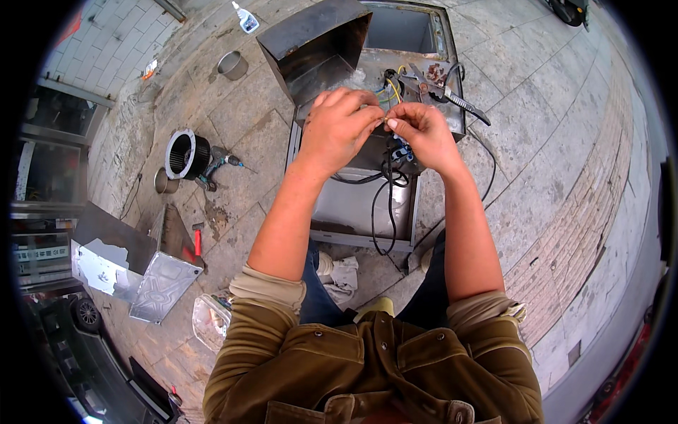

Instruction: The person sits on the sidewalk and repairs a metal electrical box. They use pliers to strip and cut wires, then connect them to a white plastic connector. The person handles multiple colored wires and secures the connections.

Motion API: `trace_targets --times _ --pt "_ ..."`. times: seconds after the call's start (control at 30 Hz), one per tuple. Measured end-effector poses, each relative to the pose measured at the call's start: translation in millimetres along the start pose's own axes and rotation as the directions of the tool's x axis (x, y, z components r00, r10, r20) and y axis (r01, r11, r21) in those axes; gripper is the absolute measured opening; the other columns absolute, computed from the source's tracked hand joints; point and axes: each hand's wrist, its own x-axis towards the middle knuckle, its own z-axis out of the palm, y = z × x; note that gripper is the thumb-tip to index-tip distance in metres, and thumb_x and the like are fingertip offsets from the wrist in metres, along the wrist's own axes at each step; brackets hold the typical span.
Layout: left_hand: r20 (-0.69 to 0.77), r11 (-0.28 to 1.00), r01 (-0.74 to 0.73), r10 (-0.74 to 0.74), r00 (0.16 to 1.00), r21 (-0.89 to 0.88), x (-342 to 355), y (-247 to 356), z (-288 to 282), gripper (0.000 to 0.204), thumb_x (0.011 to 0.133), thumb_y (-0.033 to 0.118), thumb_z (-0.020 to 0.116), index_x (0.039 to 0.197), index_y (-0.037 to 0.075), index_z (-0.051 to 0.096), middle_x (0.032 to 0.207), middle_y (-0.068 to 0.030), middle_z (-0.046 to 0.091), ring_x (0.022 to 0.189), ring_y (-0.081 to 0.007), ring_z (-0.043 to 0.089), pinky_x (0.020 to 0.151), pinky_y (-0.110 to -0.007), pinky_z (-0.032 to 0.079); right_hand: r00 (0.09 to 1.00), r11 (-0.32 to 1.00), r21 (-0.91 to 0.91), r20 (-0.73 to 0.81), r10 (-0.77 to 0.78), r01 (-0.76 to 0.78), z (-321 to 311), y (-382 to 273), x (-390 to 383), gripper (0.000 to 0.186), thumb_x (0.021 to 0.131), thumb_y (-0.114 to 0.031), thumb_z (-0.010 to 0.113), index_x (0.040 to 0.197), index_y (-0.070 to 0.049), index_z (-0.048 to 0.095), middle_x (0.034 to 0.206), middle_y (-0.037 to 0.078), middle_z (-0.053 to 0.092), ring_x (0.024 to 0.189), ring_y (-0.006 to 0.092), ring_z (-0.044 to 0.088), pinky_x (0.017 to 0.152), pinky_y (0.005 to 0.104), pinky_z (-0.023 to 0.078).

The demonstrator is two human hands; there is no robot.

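Note:
My left hand (340, 128) and my right hand (425, 134) meet fingertip to fingertip above the metal appliance. Both pinch a thin wire, whose end is mostly covered by the fingers. Just beyond the fingertips, a yellow wire (395, 90) and other thin wires rise from the housing. Black cable (389, 191) hangs in loops below my hands, beside a small bundle of blue wires or connectors (402, 150). To the right of my right hand, pliers (462, 102) with dark handles lie across the appliance's edge.
A dark sheet-metal hood (311, 32) stands at the far left of the appliance. On the paving to the left are a black blower wheel (188, 154), a cordless drill (220, 167), a red-handled hammer (198, 242), metal panels (164, 286) and a spray bottle (246, 19).

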Motion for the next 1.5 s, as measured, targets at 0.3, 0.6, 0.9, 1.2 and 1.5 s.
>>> trace_targets --times 0.3,0.6,0.9,1.2,1.5 --pt "0.069 0.967 0.187 -0.177 0.982 -0.172 7.5 4.5 7.5 0.011 0.074 0.009 0.069 0.084 0.009 0.063 0.081 -0.0027 0.060 0.071 -0.0168 0.057 0.063 -0.032 0.042 0.997 0.963 -0.268 -0.061 -0.053 0.035 -1.5 -23.1 -0.6 0.007 0.083 -0.005 0.064 0.088 0.000 0.066 0.077 0.011 0.067 0.065 0.0200 0.061 0.063 0.0315 0.048" --pt "0.915 -0.340 0.873 -0.325 0.240 -0.350 18.4 -13.0 -0.4 0.003 0.085 0.014 0.058 0.084 0.011 0.058 0.077 0.0003 0.056 0.062 -0.0061 0.045 0.053 -0.020 0.035 0.872 0.671 -0.635 0.007 -0.490 0.382 1.9 -26.7 -4.3 0.009 0.079 -0.004 0.066 0.087 -0.002 0.066 0.084 0.011 0.066 0.076 0.0321 0.063 0.065 0.0367 0.049" --pt "0.222 0.972 -0.220 0.198 0.955 0.079 24.2 2.1 -20.2 0.025 0.073 0.012 0.074 0.095 0.010 0.062 0.096 -0.0052 0.061 0.083 -0.0249 0.060 0.073 -0.036 0.048 0.947 0.875 -0.410 -0.072 -0.313 0.258 -4.3 -22.0 -3.3 0.009 0.083 -0.005 0.065 0.090 0.000 0.066 0.085 0.013 0.066 0.075 0.0278 0.063 0.067 0.0335 0.049" --pt "0.343 0.958 0.274 -0.230 0.911 -0.085 24.6 9.0 -6.6 0.009 0.084 0.014 0.067 0.085 0.007 0.062 0.078 -0.0011 0.059 0.064 -0.0142 0.054 0.059 -0.028 0.044 0.930 0.828 -0.477 -0.057 -0.363 0.294 -5.5 -21.1 -4.4 0.009 0.082 -0.005 0.065 0.090 0.001 0.066 0.086 0.012 0.067 0.076 0.0284 0.064 0.068 0.0336 0.049" --pt "0.497 0.713 0.621 -0.430 0.754 -0.325 29.4 0.1 -23.1 0.014 0.084 0.016 0.068 0.095 0.008 0.063 0.087 0.0008 0.060 0.072 -0.0095 0.054 0.061 -0.025 0.044 0.940 0.863 -0.436 -0.097 -0.328 0.256 -4.2 -22.1 -5.7 0.009 0.083 -0.006 0.065 0.090 0.000 0.066 0.087 0.012 0.067 0.077 0.0292 0.063 0.069 0.0336 0.049"
